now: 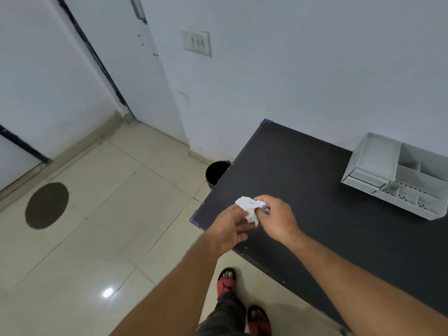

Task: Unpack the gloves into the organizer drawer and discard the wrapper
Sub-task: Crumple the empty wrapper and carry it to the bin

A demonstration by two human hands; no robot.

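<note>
Head view, centre of the frame: I see both hands meeting over the near left corner of the black worktop (315, 202), with a crumpled white wrapper (249, 209) gripped between them. The left hand (230, 230) closes on the wrapper's left and lower part, fingers curled beneath it; the right hand (276, 218) pinches its right end, where a small patch of blue print shows between the fingertips. The wrapper is a wrinkled, uneven wad, white with faint blue marks, its long axis running roughly from upper left to lower right across the hands, with one loose flap hanging downward toward the bottom of the frame. It sits just inside the worktop's left edge, above the purple-capped corner (194, 218). At the right edge of the frame stands the white organizer drawer (378, 187), well apart from the hands, with several open compartments; two at its near side have perforated bottoms. I cannot tell whether gloves lie inside it. Between hands and organizer the dark surface is bare. To the left of the worktop, partly hidden by its edge, a black bin (214, 172) stands on the tiled floor (109, 214) against the wall. A dark round patch (47, 206) lies on the floor at the left of the frame. At the bottom centre, two feet in red sandals (226, 282) stand beside the worktop's near edge.
</note>
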